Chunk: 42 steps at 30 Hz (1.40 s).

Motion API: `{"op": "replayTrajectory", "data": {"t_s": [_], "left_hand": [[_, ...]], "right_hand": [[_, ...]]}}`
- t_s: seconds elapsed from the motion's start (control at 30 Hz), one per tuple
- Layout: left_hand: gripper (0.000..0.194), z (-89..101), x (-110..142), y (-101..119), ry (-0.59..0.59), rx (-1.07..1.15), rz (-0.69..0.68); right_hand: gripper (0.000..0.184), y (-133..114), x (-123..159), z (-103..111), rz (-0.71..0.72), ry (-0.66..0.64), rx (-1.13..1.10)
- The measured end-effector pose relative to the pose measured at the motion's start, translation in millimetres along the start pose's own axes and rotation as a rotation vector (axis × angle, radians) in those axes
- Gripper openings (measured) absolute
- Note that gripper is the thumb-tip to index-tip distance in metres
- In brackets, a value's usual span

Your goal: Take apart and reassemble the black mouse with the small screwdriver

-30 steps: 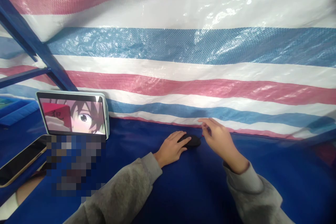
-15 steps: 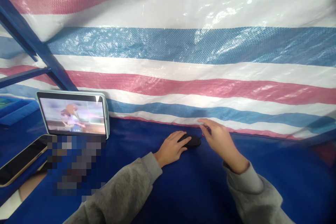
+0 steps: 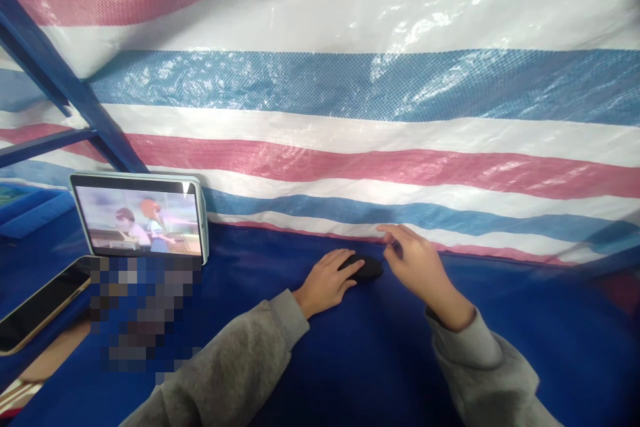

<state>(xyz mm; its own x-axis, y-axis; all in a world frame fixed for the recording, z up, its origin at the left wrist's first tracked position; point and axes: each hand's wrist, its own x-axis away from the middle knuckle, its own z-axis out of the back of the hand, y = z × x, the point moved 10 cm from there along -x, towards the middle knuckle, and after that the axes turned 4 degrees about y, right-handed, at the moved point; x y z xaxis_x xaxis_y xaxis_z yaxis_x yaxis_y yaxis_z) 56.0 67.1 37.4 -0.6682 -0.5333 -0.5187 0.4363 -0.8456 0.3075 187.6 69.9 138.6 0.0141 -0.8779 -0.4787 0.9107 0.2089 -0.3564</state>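
My left hand (image 3: 327, 281) holds a flat, black, rounded object (image 3: 369, 267) against the blue tabletop, its fingers over the left edge and top and the thumb apart at the near side. What kind of object it is does not show clearly. Just to its right, my right hand (image 3: 413, 263) hovers with its fingers bent and the index finger reaching left. A thin dark piece shows between the black object and these fingers; it is too small to name.
A phone in a pale case (image 3: 203, 213) stands at the left, playing a cartoon. Another phone (image 3: 45, 307) lies nearer, above a person's forearm (image 3: 55, 353). Striped sheeting (image 3: 350, 87) hangs behind the blue table (image 3: 320, 373). A blue frame bar (image 3: 60, 60) slants at the left.
The fingers of my right hand have curled a little, and the small red spot near them no longer shows. My left hand and the black object stay put. The other person's arm has shifted.
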Motion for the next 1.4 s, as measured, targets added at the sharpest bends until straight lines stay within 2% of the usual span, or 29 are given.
{"op": "replayTrajectory", "data": {"t_s": [0.13, 0.27, 0.47, 0.67, 0.83, 1.4], "left_hand": [[0.044, -0.7, -0.3, -0.3, -0.009, 0.001, 0.008], [0.044, -1.1, 0.5, -1.0, -0.003, -0.001, 0.008], [0.043, -1.2, 0.4, -1.2, -0.003, 0.001, 0.005], [0.043, -0.9, 0.4, -1.1, 0.000, 0.013, 0.007], [0.043, -1.2, 0.0, -1.1, -0.004, 0.011, 0.005], [0.043, -2.6, 1.2, -1.9, -0.006, 0.002, 0.005]], "right_hand": [[0.030, -0.6, -0.3, 0.2, 0.011, 0.013, 0.001], [0.038, -1.1, 0.1, 0.3, 0.021, 0.011, 0.010], [0.028, 1.8, -0.6, 1.8, -0.003, 0.039, 0.002], [0.034, -0.5, -0.2, 3.3, 0.016, 0.057, 0.038], [0.027, -0.2, -0.2, 4.2, 0.001, 0.064, 0.043], [0.028, 1.7, -0.7, 2.6, 0.008, 0.052, 0.032]]}}
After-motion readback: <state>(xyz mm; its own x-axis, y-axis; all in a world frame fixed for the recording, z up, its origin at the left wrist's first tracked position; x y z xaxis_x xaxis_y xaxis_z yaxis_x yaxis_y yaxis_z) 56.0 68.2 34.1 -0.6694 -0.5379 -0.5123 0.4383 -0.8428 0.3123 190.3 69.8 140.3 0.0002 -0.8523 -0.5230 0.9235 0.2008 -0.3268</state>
